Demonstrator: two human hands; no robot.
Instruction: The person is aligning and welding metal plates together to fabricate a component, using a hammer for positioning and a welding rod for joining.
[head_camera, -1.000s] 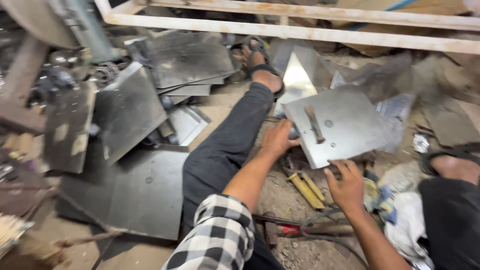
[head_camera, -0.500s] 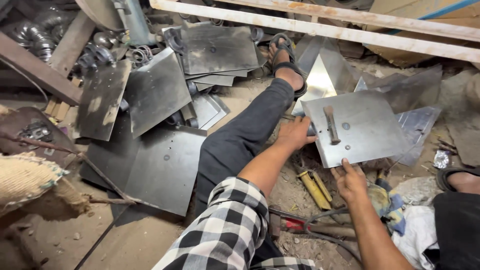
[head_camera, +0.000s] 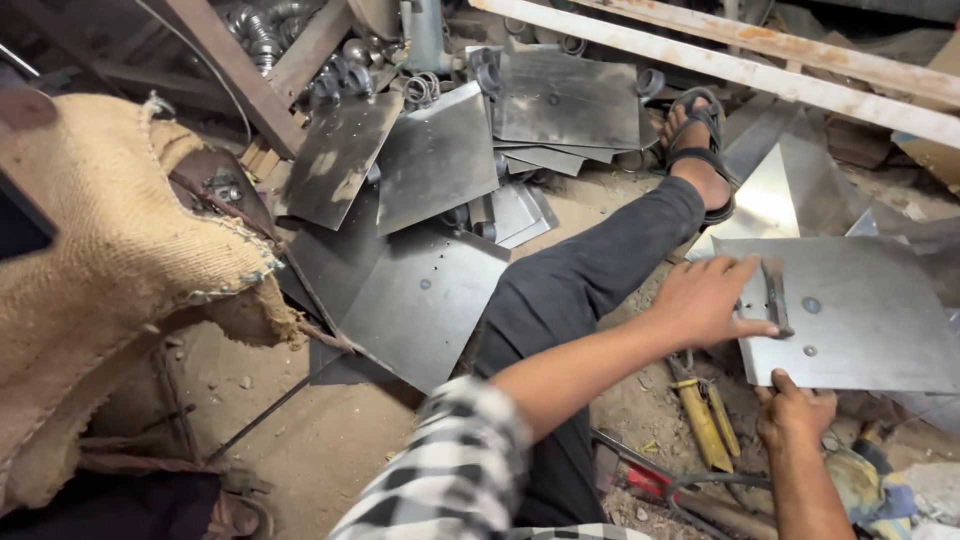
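Two hands steady one steel sheet (head_camera: 870, 310): left hand (head_camera: 712, 300) spreads flat near its left edge beside a bolted strip (head_camera: 775, 295); right hand (head_camera: 795, 412) pinches the near edge.

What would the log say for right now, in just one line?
left hand: flat on metal sheet, by its bar | right hand: grips sheet's near edge | yellow tool: on ground below
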